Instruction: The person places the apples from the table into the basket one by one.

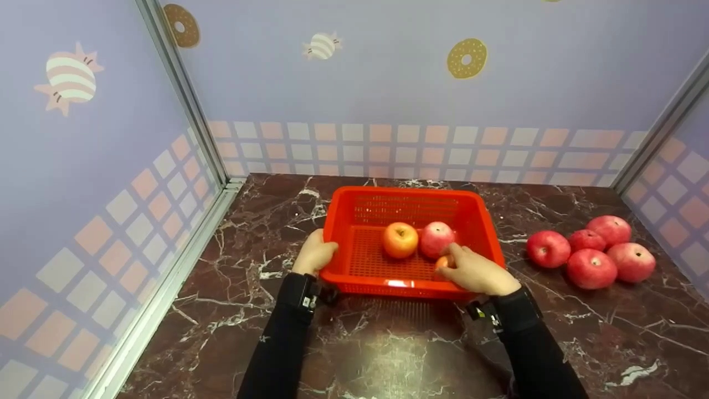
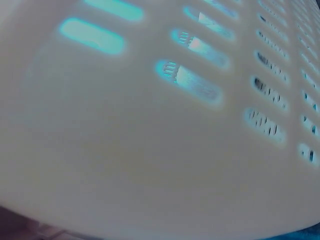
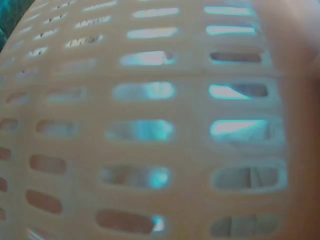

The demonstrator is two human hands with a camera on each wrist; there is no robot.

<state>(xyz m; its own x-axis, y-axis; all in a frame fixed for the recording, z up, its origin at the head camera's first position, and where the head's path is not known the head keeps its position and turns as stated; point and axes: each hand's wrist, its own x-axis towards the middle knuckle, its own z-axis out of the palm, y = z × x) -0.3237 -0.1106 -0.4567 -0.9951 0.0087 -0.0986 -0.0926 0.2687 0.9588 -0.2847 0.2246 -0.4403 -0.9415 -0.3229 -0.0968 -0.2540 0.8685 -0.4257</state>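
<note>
A red plastic basket (image 1: 354, 271) with slotted walls stands on the marbled table in the head view. My left hand (image 1: 314, 254) grips its left rim, thumb over the edge, the other fingers hidden outside. Reaching over the front right corner, my right hand (image 1: 481, 271) holds a yellow-orange apple (image 1: 442, 266) between thumb and fingers, low inside the basket. Beside it lie a yellow-red apple (image 1: 400, 240) and a pink-red apple (image 1: 437, 239). Both wrist views are filled by the slotted basket wall (image 2: 125, 135) up close, pale and blurred; neither shows the fingers.
Several red apples (image 1: 591, 268) sit grouped on the table to the right of the basket. Patterned panels (image 1: 354, 83) enclose the back and both sides, with a metal frame post (image 1: 183, 94) at the left rear corner.
</note>
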